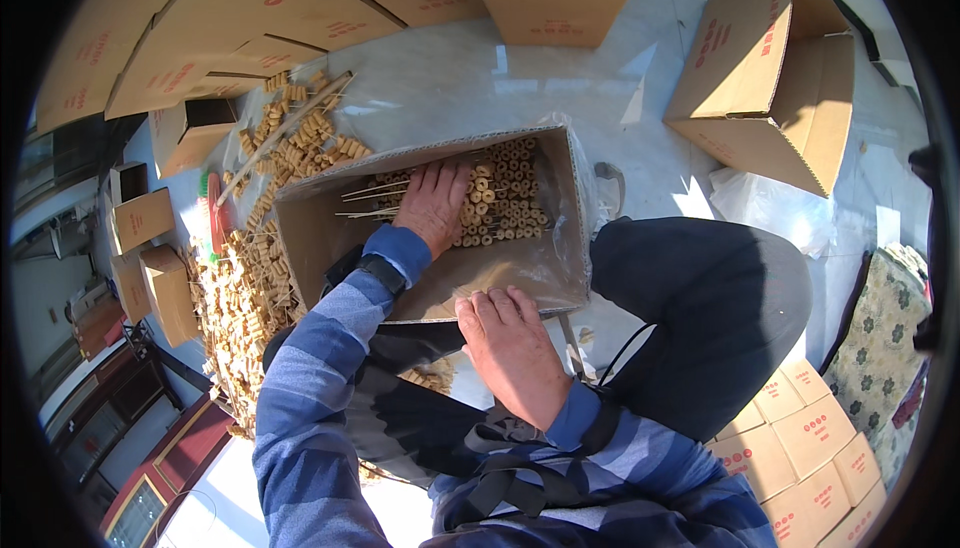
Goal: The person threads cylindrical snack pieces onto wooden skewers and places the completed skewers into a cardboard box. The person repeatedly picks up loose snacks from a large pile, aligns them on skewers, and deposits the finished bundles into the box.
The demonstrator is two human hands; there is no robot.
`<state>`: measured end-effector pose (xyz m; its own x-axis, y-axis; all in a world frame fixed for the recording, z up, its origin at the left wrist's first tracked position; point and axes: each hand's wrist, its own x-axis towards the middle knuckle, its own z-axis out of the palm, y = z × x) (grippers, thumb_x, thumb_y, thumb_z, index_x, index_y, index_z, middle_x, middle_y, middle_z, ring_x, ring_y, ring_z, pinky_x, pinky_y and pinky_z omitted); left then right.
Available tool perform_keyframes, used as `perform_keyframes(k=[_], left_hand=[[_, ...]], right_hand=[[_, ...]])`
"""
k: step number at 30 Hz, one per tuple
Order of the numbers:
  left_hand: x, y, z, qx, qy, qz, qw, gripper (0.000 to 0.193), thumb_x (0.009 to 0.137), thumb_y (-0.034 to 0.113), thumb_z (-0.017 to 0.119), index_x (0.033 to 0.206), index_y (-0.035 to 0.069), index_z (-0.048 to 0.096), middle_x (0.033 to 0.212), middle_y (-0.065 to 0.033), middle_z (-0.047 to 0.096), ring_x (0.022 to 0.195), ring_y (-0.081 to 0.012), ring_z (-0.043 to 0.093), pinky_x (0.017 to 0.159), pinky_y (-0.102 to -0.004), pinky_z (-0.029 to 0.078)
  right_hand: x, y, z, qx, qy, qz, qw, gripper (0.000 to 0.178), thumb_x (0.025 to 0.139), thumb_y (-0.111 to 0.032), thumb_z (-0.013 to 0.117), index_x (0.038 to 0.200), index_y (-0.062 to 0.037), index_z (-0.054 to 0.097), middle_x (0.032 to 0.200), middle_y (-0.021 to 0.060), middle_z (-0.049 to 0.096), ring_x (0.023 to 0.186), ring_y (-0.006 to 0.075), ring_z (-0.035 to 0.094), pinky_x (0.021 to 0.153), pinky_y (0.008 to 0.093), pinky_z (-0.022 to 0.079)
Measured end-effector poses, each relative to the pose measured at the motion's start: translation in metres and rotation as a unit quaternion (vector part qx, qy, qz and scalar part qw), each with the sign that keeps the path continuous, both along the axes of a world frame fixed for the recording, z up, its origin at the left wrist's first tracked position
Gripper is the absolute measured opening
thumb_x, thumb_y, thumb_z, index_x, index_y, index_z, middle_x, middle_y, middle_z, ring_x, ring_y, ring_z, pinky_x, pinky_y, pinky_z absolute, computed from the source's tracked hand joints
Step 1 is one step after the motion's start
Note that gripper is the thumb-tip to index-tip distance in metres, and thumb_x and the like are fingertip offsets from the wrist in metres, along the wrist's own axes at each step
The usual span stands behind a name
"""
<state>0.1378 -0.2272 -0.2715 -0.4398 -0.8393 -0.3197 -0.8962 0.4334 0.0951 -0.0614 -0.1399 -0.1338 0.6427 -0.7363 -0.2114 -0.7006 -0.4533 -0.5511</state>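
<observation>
Head view, only one you've got. You're part-way, I'd say: your carton (308, 238) has a packed block of stick-mounted rolls (515, 188) along the far side and into the far right corner, ends facing up toward you. Near side shows bare liner and cardboard, so my read is there's room left. Flaps aren't closed over it. Plenty of stock outside: a big loose pile (235, 313) on the floor to your left, running up past the far left corner. Open cartons at the top (555, 3) and upper right (735, 53) stand apart from yours; insides mostly hidden, can't tell if anything's in them.

Position vs grip: your left hand (430, 210) is inside the carton, palm down, fingers stretched over the rolls at the left end of the block. Bare sticks (370, 214) poke out left of it. Can't tell if that grip is clenched on a roll or just pressing; thumb and undersides are hidden. Your right hand (512, 353) is at the near rim, fingers loosely extended, released, nothing visible in it; the rolls are across the gap, beyond its fingertips.
</observation>
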Motion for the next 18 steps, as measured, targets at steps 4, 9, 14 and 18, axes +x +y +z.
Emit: perform_keyframes(k=[4,9,14,18], left_hand=[[0.009,0.004,-0.030,-0.012,-0.002,0.016,1.000,0.097,0.071,0.025,0.078,0.150,0.000,0.028,0.147,-0.0210,0.038,0.136,-0.0393,0.037,0.116,-0.0512,0.028],[0.018,0.012,-0.056,-0.073,0.007,0.005,0.997,0.092,0.074,0.024,0.075,0.151,0.001,0.029,0.146,-0.0208,0.039,0.135,-0.0389,0.038,0.115,-0.0522,0.030],[0.025,0.017,-0.079,-0.106,0.009,0.008,0.994,0.085,0.080,0.024,0.070,0.151,0.003,0.029,0.143,-0.0206,0.042,0.133,-0.0393,0.040,0.114,-0.0530,0.031],[0.029,0.018,-0.092,-0.080,0.023,0.028,0.996,0.074,0.085,0.022,0.064,0.150,0.004,0.033,0.141,-0.0200,0.045,0.132,-0.0392,0.042,0.112,-0.0534,0.032]], right_hand=[[-0.003,0.000,-0.009,0.024,0.013,0.011,1.000,0.046,0.085,-0.015,0.059,0.127,0.0033,0.054,0.115,0.0151,0.060,0.114,0.0289,0.055,0.107,0.0416,0.038],[0.000,0.000,-0.013,0.046,0.012,0.002,0.999,0.037,0.087,-0.014,0.059,0.121,0.0009,0.057,0.111,0.0133,0.061,0.111,0.0274,0.056,0.100,0.0398,0.041],[0.003,0.000,-0.014,0.083,0.020,0.002,0.996,0.032,0.091,-0.014,0.058,0.121,-0.0008,0.058,0.111,0.0123,0.062,0.111,0.0267,0.056,0.098,0.0390,0.041],[0.005,0.000,-0.014,0.058,0.025,0.005,0.998,0.032,0.091,-0.013,0.058,0.120,-0.0002,0.059,0.111,0.0131,0.063,0.110,0.0264,0.057,0.097,0.0394,0.042]])
